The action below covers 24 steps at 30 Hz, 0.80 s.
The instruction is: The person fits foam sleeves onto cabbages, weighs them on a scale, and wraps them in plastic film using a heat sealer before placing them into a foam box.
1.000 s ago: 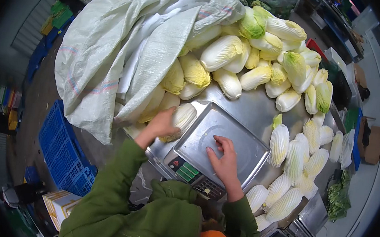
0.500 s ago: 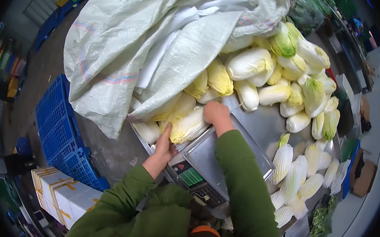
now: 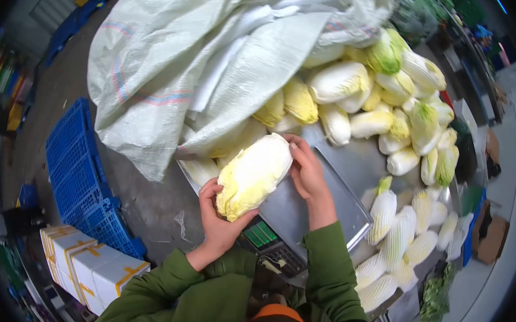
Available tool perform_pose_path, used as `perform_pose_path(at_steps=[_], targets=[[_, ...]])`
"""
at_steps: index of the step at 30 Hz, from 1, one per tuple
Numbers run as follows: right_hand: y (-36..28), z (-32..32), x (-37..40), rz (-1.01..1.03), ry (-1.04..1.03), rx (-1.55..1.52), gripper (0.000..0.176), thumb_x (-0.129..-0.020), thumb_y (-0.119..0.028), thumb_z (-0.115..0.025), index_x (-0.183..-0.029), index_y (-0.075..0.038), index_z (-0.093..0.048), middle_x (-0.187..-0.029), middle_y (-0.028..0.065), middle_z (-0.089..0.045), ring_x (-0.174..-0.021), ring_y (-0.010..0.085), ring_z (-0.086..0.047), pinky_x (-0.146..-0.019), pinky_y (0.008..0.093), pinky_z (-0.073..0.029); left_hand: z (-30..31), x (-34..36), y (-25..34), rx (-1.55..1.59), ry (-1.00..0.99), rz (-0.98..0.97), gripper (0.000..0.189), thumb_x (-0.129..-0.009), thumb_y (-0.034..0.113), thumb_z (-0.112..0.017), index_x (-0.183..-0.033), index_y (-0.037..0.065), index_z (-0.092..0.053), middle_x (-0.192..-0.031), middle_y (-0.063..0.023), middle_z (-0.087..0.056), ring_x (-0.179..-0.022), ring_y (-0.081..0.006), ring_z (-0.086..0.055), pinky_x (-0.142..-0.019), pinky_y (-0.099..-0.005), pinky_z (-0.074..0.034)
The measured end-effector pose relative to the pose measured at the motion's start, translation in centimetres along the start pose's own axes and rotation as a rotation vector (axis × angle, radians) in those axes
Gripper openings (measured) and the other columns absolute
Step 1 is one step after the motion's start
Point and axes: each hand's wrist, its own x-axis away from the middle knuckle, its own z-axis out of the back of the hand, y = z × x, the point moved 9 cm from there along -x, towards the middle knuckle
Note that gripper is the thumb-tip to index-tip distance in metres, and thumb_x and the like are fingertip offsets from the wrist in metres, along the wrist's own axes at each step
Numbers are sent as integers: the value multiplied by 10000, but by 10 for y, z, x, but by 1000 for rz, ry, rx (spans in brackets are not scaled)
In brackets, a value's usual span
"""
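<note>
Between my two hands is a napa cabbage (image 3: 257,172), white at its stem end and yellow at its leafy end. My left hand (image 3: 219,222) grips the yellow end, fingers curled round it. At the upper right, the white end is held by my right hand (image 3: 308,168). Beneath lies a weighing scale with a metal pan (image 3: 335,195), and its keypad and green display (image 3: 261,235) show close to my body. A large white woven sack (image 3: 156,60) spreads behind the cabbage, with more cabbages partly under its edge.
Many cabbages (image 3: 372,122) are piled on the metal table at the back right. Several cabbages in white foam net sleeves (image 3: 395,240) lie to the right. A blue plastic pallet (image 3: 82,176) and white foam boxes (image 3: 92,269) stand at the left.
The cabbage has come up from beside the sack's edge and toward my body, in both hands. My right hand has moved from above the scale to the cabbage's white end.
</note>
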Motion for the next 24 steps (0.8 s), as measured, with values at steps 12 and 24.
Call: perform_pose_path(at_steps=[12,24], targets=[[-5,145,140,431,508,-86,271,-979,-181,-499,-1185,-5,-504,-1275,157,-562,-1157,240,-539,-1023,360,-416,-109,70,20,-127,-478,-357,770,-602,198,-901,-1175,70,-402,-1282,-239,-387,-1200,-387,-421,-984,-435,-392],[-20,163,188,623,961,591,323,-905,-123,-624,-1182,17,-531,-1194,130,-553,-1101,230,-544,-976,342,-418,-1,-161,98,-603,64,-544,328,-723,107,-740,-1025,12,-654,-1089,-162,-642,-955,-328,-613,-823,-448,-494]])
